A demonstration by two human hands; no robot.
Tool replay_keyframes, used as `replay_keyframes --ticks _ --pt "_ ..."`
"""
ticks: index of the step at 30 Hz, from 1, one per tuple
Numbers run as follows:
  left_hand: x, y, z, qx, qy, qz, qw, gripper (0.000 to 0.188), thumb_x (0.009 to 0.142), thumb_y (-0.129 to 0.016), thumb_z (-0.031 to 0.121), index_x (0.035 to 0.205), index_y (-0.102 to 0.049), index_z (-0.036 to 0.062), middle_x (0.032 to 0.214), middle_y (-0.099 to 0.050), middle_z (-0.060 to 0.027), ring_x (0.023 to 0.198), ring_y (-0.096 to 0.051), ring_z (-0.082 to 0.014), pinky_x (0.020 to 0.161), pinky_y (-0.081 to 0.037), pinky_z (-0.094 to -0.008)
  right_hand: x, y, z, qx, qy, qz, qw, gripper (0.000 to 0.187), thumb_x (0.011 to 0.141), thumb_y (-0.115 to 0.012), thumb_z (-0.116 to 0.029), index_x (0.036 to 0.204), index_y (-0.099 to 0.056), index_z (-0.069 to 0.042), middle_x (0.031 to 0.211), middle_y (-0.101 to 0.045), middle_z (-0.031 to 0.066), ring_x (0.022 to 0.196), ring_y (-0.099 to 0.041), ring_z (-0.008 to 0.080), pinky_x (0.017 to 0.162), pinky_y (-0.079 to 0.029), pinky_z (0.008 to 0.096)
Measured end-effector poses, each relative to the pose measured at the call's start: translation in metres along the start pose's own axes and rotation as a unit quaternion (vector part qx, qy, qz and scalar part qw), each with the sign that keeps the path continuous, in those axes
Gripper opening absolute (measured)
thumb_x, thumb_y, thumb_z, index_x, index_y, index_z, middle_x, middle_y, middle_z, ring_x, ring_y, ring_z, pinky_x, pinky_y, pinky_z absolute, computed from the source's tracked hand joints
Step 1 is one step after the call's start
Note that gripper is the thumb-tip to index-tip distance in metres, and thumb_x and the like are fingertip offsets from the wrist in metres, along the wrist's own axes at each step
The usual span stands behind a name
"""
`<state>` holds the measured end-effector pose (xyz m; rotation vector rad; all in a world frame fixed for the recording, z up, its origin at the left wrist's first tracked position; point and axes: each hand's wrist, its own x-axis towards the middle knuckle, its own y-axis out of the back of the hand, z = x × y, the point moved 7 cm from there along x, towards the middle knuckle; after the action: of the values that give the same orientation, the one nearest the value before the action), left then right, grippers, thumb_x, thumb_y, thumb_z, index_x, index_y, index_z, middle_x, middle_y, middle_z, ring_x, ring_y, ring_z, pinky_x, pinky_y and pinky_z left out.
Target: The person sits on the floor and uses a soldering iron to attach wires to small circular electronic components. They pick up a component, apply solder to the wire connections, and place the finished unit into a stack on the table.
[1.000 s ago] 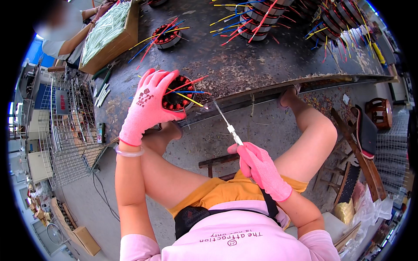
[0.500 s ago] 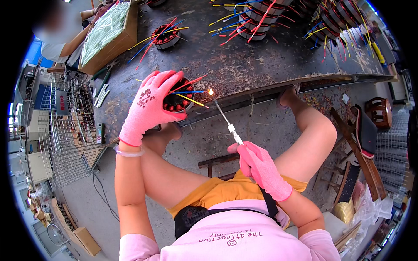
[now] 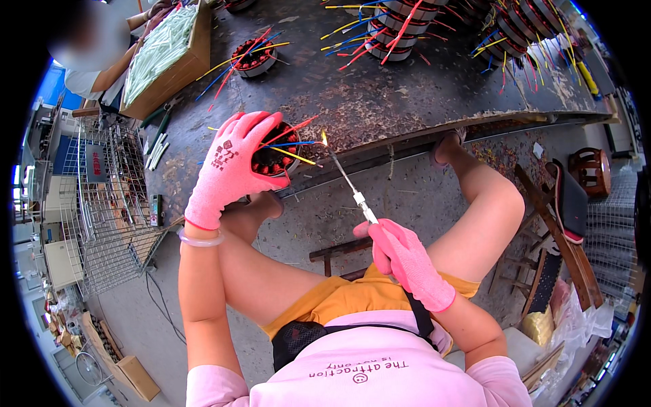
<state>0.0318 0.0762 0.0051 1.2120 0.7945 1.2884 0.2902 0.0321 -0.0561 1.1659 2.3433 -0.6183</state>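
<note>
My left hand (image 3: pixel 227 163), in a pink glove, wraps round a motor stator (image 3: pixel 271 154) with red windings at the table's front edge. Red, blue and yellow wires stick out of it to the right; the palm side is hidden. My gloved right hand (image 3: pixel 407 261) grips a slim white-handled tool (image 3: pixel 359 198) with a long thin metal shaft; its exact kind I cannot tell. A small yellow flame (image 3: pixel 324 139) burns at the shaft's tip, right by the end of the blue wire (image 3: pixel 298 144).
Another stator (image 3: pixel 254 58) lies behind my left hand. Stacked stators (image 3: pixel 397 41) stand at the back and right. A cardboard box (image 3: pixel 193 57) of pale tubes is at the left, beside a co-worker's arm (image 3: pixel 122 68). A wire rack (image 3: pixel 102 203) stands left of the table.
The flame has turned from a bright orange spark to a taller yellow tongue. The tool's tip has shifted slightly left and up. Both hands keep their grip.
</note>
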Motion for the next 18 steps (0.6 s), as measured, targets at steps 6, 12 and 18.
replay_keyframes --ticks 6,12,18 --pt "0.0008 -0.0007 0.0003 -0.007 0.011 -0.018 1.000 0.089 0.053 -0.084 0.024 0.135 -0.052 0.0100 0.134 -0.051 -0.0132 0.128 -0.044 -0.0371 0.110 -0.035 -0.0469 -0.0004 0.0013 0.0001 0.007 -0.004 -0.014 1.000 0.035 0.100 -0.051 -0.034 0.109 -0.064 -0.002 0.056 -0.046 -0.0023 0.049 -0.033 0.0030 0.047 -0.028 0.0221" --pt "0.0001 0.0002 0.0004 -0.002 0.012 -0.018 1.000 0.089 0.053 -0.083 0.024 0.135 -0.052 0.0095 0.135 -0.051 -0.0142 0.127 -0.044 -0.0372 0.109 -0.035 -0.0467 0.0010 -0.0004 0.0013 0.020 0.004 -0.013 1.000 0.035 0.100 -0.051 -0.033 0.108 -0.064 -0.002 0.055 -0.046 -0.0026 0.049 -0.033 0.0030 0.047 -0.027 0.0218" --pt "0.0010 0.0006 0.0015 -0.004 0.010 -0.018 1.000 0.090 0.053 -0.084 0.025 0.135 -0.052 0.0090 0.135 -0.051 -0.0144 0.127 -0.045 -0.0371 0.109 -0.036 -0.0466 -0.0003 0.0005 0.0037 0.035 -0.005 -0.012 0.999 0.034 0.100 -0.050 -0.031 0.108 -0.063 -0.001 0.056 -0.043 -0.0035 0.050 -0.034 0.0031 0.048 -0.027 0.0217"
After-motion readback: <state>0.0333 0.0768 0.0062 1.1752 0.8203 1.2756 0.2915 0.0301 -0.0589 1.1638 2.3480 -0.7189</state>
